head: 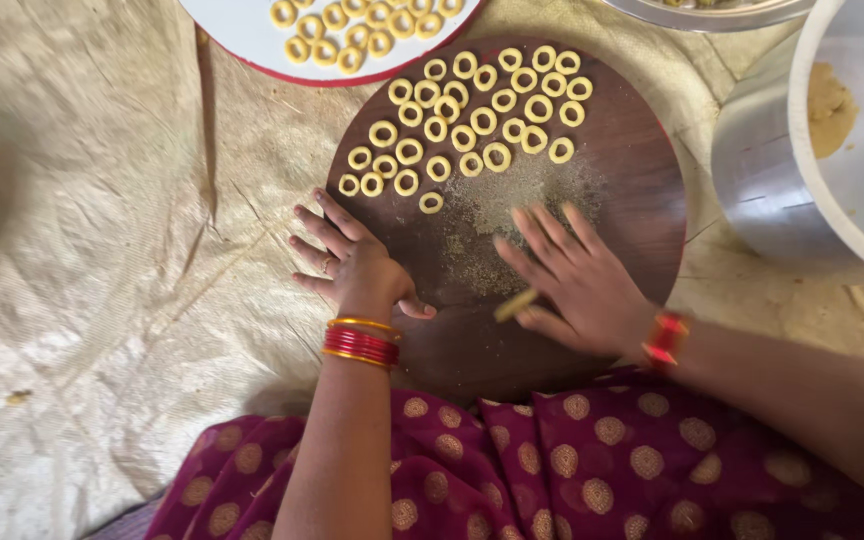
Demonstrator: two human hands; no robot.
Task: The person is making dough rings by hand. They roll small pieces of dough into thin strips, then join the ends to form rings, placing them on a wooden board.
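A round dark wooden board [642, 190] lies in front of me, with several small yellow dough rings [482, 120] laid out on its far half and a dusting of greenish crumbs [512, 200] in the middle. My left hand [352, 260] rests flat on the board's left edge, fingers spread, holding nothing. My right hand [577, 280] lies palm down on the board over a thin roll of dough [515, 305], whose end sticks out under the palm. Red and gold bangles sit on both wrists.
A white plate with a red rim [242, 35] holding more dough rings stands beyond the board. A large steel pot [762, 170] with dough inside stands at the right. A beige woven sheet [102, 250] covers the floor. My maroon dotted garment fills the bottom.
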